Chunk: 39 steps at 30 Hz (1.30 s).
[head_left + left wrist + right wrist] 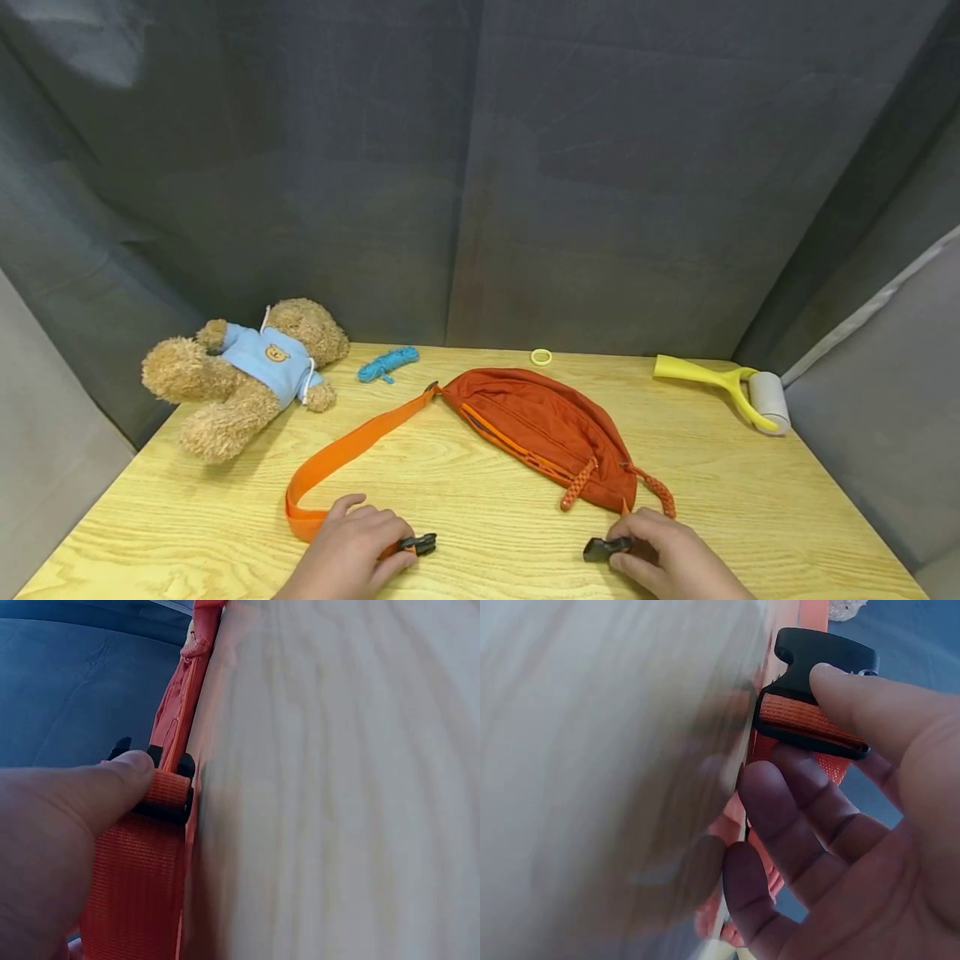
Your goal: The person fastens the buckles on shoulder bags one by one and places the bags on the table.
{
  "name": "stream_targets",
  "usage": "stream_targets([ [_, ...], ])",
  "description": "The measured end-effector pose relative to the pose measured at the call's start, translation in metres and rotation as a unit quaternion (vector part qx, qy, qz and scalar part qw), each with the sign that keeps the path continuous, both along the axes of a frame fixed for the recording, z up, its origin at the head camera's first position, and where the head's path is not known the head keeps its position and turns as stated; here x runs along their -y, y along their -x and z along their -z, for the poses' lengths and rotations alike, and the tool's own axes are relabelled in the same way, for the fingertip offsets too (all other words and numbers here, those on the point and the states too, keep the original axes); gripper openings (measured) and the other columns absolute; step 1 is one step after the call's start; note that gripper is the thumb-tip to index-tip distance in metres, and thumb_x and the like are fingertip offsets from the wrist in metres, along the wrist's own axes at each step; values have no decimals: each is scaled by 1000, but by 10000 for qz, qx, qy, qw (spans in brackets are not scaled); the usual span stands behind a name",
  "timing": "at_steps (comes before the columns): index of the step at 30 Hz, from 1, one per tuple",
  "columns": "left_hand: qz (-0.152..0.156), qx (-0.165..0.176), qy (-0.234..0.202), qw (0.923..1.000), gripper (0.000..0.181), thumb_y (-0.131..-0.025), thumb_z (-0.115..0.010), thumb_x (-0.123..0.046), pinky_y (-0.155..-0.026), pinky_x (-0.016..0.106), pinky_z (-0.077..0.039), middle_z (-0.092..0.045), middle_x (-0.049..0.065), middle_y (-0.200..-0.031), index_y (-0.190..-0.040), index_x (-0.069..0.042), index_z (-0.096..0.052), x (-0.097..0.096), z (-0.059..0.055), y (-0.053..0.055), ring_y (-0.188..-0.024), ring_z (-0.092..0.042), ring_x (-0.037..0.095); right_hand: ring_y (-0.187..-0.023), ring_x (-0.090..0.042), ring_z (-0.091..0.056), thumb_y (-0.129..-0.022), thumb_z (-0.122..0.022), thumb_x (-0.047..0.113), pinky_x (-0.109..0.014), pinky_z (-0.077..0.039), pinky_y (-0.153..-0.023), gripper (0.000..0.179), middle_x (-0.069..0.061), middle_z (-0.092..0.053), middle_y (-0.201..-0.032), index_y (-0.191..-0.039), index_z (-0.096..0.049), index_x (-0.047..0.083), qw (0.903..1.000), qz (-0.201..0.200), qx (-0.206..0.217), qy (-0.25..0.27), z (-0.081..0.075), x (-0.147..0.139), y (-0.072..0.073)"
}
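A rust-orange waist bag (536, 429) lies on the wooden table, its zipped front facing me. From its left end the orange strap (330, 458) loops round to my left hand (348, 546), which pinches the black pronged buckle half (424, 544). In the left wrist view, the thumb presses on this buckle half (169, 802) with webbing threaded through it. My right hand (667, 550) grips the black socket buckle half (602, 548) near the bag's right end. The right wrist view has the thumb across the socket half (817, 656). The two halves are apart, facing each other.
A teddy bear (277, 362) in a blue hoodie lies at the back left, beside a bundle of blue cord (387, 364). Behind the bag is a small yellow ring (541, 350). A yellow-handled lint roller (720, 379) lies at the back right. Grey curtains (465, 183) enclose the table.
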<state>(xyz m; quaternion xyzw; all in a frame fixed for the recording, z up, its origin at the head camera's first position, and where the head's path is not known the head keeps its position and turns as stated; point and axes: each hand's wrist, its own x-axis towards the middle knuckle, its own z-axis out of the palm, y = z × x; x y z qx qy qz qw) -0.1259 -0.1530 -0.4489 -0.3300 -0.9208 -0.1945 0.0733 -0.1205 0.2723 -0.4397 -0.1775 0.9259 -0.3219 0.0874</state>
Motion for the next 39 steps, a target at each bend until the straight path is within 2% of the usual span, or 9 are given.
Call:
stream_targets([
  [9, 20, 180, -110, 9998, 7, -92, -72, -35, -94, 61, -42, -64, -26, -95, -98, -32, -69, -11, -1, 2, -86, -61, -4, -81, 1, -51, -89, -77, 31, -22, -47, -67, 15, 5, -59, -95, -100, -68, 23, 9986, -138, 89, 498, 0, 9, 0],
  [20, 137, 12, -208, 9997, 8, -92, -74, -30, -93, 61, -43, -64, -25, -96, -98, -30, -70, -22, 1, 4, -87, -62, -3, -81, -2, -54, -88, -78, 31, -22, -48, -67, 17, 0, -60, -97, -99, -70, 21, 9940, -111, 510, 960, 2, 28, 3],
  [29, 146, -245, -208, 9994, 13, -88, -77, -32, -95, 58, -43, -68, -26, -98, -101, -32, -73, -29, 0, 5, -89, -61, 1, -79, -4, -53, -87, -79, 29, -23, -48, -65, 16, 2, -61, -95, -100, -72, 21, 9905, -224, 507, 1261, 5, 40, 5],
  [39, 197, -484, -402, 9978, 16, -85, -80, -36, -91, 56, -45, -65, -28, -90, -98, -33, -71, -34, 4, 7, -81, -55, -3, -79, -3, -52, -88, -79, 30, -23, -46, -65, 17, 8, -61, -92, -101, -72, 23, 9888, -359, 505, 1358, 5, 50, 6],
])
